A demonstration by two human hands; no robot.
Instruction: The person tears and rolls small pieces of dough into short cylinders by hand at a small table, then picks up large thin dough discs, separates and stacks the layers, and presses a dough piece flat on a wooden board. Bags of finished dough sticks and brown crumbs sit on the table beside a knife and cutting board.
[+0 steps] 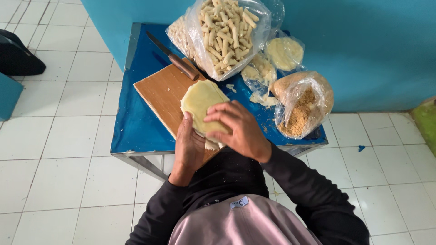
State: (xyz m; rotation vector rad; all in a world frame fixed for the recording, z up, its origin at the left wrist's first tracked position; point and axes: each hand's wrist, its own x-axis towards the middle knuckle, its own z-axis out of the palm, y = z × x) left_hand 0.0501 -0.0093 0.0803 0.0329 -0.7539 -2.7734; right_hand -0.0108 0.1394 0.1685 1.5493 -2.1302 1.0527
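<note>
In the head view, your left hand (190,144) lay flat and open-palmed under the near edge of a stack of thin pale pastry wrappers (201,100), supporting it from below, while your right hand (238,128) curled over the top, fingers pinching the uppermost sheet. The stack sat at the centre of the frame, on the near corner of a wooden cutting board (161,93) on the blue table (136,122).

Those sheets looked light, soft and limp, likely to tear or stick together; lifting one by a loose corner with the palm beneath seemed the safest hold.

At the upper centre stood a clear plastic bag of rolled pastry sticks (227,31), untied and bulging. Right of it lay a smaller clear bag of round pale wrappers (284,52), and at the right edge of the table an open clear bag of brown crumbs (302,106). A brown-handled knife (175,58) rested across the board's far corner. No label showed on any bag.
</note>
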